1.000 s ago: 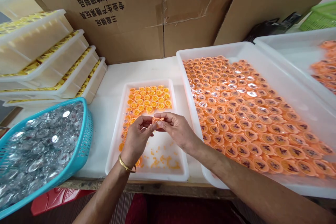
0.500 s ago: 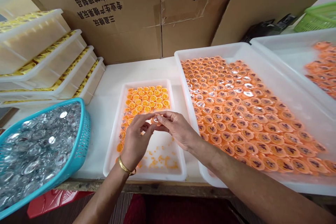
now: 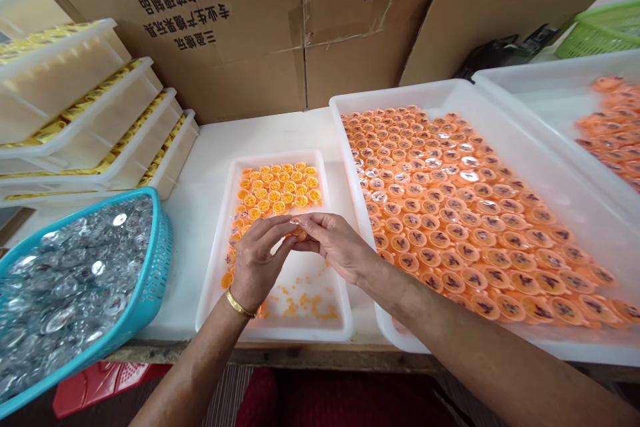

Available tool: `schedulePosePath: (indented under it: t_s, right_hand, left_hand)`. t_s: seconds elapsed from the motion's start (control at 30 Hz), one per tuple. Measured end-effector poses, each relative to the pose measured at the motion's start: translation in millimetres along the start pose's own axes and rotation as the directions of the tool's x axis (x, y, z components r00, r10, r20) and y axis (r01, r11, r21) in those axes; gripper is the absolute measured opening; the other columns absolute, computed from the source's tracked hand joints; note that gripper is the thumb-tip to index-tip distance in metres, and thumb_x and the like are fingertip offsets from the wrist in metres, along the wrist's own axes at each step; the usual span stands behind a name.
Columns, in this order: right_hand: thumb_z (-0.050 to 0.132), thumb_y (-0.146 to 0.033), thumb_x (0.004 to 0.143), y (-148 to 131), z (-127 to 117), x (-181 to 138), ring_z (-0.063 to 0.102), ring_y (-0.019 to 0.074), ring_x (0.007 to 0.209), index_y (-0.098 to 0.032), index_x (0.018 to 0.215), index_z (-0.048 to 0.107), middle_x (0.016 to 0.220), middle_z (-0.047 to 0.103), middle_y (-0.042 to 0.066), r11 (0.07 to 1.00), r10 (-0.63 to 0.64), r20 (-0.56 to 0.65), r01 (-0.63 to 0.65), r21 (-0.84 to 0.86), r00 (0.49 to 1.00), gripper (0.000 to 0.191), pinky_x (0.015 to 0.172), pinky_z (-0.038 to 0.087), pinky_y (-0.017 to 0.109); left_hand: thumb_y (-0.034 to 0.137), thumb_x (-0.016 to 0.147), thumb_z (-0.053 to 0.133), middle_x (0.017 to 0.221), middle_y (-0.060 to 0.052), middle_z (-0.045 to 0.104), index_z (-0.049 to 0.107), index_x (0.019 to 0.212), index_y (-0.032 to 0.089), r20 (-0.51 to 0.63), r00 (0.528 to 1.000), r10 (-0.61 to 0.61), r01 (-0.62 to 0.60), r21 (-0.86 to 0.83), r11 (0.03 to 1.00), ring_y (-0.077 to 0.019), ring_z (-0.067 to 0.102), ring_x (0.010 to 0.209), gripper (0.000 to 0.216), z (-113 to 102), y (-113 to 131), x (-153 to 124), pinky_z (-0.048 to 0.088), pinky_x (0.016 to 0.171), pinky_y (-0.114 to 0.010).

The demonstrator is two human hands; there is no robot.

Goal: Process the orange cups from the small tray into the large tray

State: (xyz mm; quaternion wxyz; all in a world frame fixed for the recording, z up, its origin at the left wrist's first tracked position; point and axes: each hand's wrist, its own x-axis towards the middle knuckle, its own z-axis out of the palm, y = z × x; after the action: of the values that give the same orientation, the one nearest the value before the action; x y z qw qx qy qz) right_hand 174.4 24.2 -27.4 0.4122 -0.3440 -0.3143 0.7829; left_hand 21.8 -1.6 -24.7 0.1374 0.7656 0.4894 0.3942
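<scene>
Over the small white tray (image 3: 310, 277), my left hand (image 3: 257, 257) and my right hand (image 3: 336, 243) meet with fingertips closed around one small orange cup (image 3: 297, 232). My fingers cover most of it. A gold bracelet circles my left wrist. In the tray's far half stand rows of open orange cups (image 3: 275, 195) with yellow bits inside; loose yellow-orange crumbs (image 3: 313, 307) lie on its near floor. To the right, a large white tray (image 3: 357, 197) is packed with orange cups (image 3: 460, 227) under clear covers with dark markings.
At left, a teal basket (image 3: 159, 247) is heaped with clear domed plastic pieces (image 3: 70, 273). Behind it rise stacked white bins (image 3: 140, 103) holding yellow items. Cardboard boxes (image 3: 265, 73) wall off the back. A second white tray and a green basket (image 3: 600, 30) are at far right.
Both hands stay together over the small tray. The cup has tilted between my fingers, so less of its top shows. The whole view has shifted slightly.
</scene>
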Motion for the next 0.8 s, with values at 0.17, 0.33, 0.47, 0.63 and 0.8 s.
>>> schedulePosePath:
  t_s: [0.17,0.33,0.47,0.63,0.8]
  right_hand:
    - [0.076,-0.042,0.067,-0.2,0.0,-0.1,0.061,0.0107,0.068,-0.012,0.075,0.065,0.069,0.063,0.000,0.998,0.041,0.012,-0.042,0.037,0.999,0.032,0.083,0.054,0.035]
    - [0.075,-0.042,0.068,0.2,-3.2,0.8,0.063,0.0120,0.072,-0.011,0.075,0.065,0.073,0.065,0.002,0.994,0.076,0.053,-0.080,0.068,0.996,0.032,0.084,0.052,0.035]
    - [0.076,-0.040,0.068,2.1,-5.8,2.4,0.063,0.0126,0.071,-0.010,0.075,0.065,0.071,0.064,0.002,0.992,0.097,0.054,-0.101,0.074,0.994,0.033,0.083,0.052,0.035]
    - [0.076,-0.039,0.068,0.3,-6.3,2.0,0.062,0.0123,0.069,-0.010,0.072,0.064,0.068,0.062,0.001,0.991,0.107,0.050,-0.110,0.075,0.993,0.031,0.082,0.053,0.034]
    - [0.074,-0.038,0.071,-1.5,-5.3,1.1,0.063,0.0122,0.070,-0.010,0.073,0.066,0.070,0.064,0.002,0.991,0.099,0.072,-0.104,0.079,0.993,0.029,0.084,0.053,0.034]
  left_hand:
    - [0.018,0.084,0.060,0.100,-0.005,0.071,0.069,0.096,0.027,-0.015,0.998,0.057,-0.057,0.001,0.998,-0.0195,0.065,0.091,0.018,-2.1,-2.1,0.9,0.054,0.082,-0.038]
    - [0.016,0.082,0.062,0.098,-0.006,0.072,0.069,0.096,0.025,-0.011,0.994,0.105,-0.104,0.006,0.995,-0.0188,0.067,0.089,0.018,-3.3,-2.8,1.5,0.055,0.080,-0.036]
    - [0.014,0.082,0.061,0.100,-0.007,0.072,0.068,0.098,0.023,0.005,0.985,0.171,-0.171,0.059,0.983,-0.0186,0.067,0.090,0.020,-3.9,-4.1,0.1,0.055,0.078,-0.033]
    - [0.012,0.084,0.057,0.103,-0.009,0.071,0.067,0.099,0.023,0.040,0.969,0.246,-0.249,0.161,0.955,-0.0200,0.067,0.091,0.022,-3.2,-3.7,-0.5,0.055,0.074,-0.032]
    - [0.015,0.085,0.057,0.102,-0.008,0.071,0.068,0.096,0.024,0.056,0.975,0.216,-0.221,0.128,0.967,-0.0196,0.067,0.089,0.018,-3.6,-2.1,3.4,0.055,0.074,-0.032]
